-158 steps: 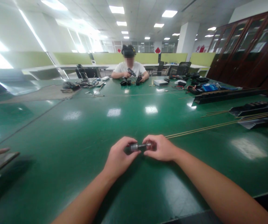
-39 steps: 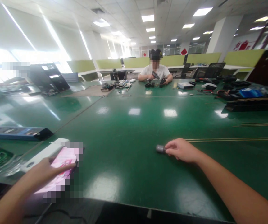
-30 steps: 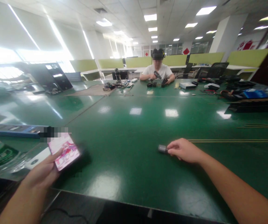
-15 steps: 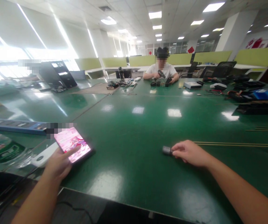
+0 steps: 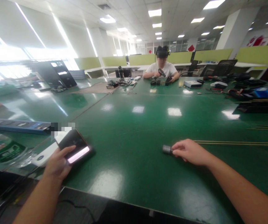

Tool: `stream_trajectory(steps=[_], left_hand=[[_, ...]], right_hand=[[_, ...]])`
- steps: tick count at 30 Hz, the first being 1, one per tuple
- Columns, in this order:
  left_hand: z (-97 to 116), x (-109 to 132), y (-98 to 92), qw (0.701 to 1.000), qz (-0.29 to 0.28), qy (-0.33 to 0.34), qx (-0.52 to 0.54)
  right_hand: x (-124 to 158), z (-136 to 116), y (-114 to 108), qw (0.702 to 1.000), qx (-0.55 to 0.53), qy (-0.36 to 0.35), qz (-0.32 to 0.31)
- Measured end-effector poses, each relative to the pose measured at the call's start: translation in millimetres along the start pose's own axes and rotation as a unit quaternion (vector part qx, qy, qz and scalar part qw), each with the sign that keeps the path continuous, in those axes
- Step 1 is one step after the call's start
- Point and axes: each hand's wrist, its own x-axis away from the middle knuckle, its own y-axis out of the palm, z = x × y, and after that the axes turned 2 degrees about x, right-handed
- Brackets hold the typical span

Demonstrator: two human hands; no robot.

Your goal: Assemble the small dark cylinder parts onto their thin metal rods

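My left hand (image 5: 58, 165) is wrapped round a smartphone (image 5: 74, 141), its thumb lying across the screen. Most of that screen is dark, with a bright pinkish strip near the lower edge. Behind the phone lies a white flat object (image 5: 43, 155), partly covered by my hand. My right hand (image 5: 189, 152) rests low over the green table (image 5: 129, 130), thumb and fingers pinching the dark end of a short grey cylinder (image 5: 166, 149). The far end of this cylinder points left; the gripped end is hidden by my fingers. Thin brass-coloured rods (image 5: 238, 142) lie beyond the right wrist.
A large clear bottle with a green label (image 5: 10, 151) lies at the left edge. Behind it is a long blue tray (image 5: 24, 125). Opposite sits a person (image 5: 161, 68) holding a power drill (image 5: 161, 73). Cables and a blue bag-like item (image 5: 266, 92) are heaped at right.
The phone's screen has gone from a bright pink picture to mostly dark with a light strip. At the left edge a blurred shape has appeared above the blue tray. My right hand stays still.
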Motion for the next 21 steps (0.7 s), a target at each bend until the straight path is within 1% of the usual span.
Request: stream_trajectory(steps=[3,7,10,16,21], left_hand=[[-1.2,-1.5,-1.4,0.999,-0.036,0.029,0.018],[-2.5,-3.3,-2.3,0.998,-0.051,0.039,0.02],[-1.9,-2.3,-1.5,0.998,-0.046,0.04,0.011],[-2.1,1.3,1.3,0.997,-0.028,0.055,-0.05],[-3.1,0.5,0.4,0.998,-0.03,0.054,-0.033]], right_hand=[[-0.7,1.7,0.1,1.0,-0.001,0.0,-0.003],[-0.5,1.8,0.3,1.0,-0.004,0.002,-0.003],[0.2,-0.1,0.3,1.0,-0.004,0.002,-0.004],[1.2,-2.7,0.0,1.0,-0.012,-0.001,-0.004],[1.1,-2.4,-0.3,1.0,-0.004,0.0,-0.004]])
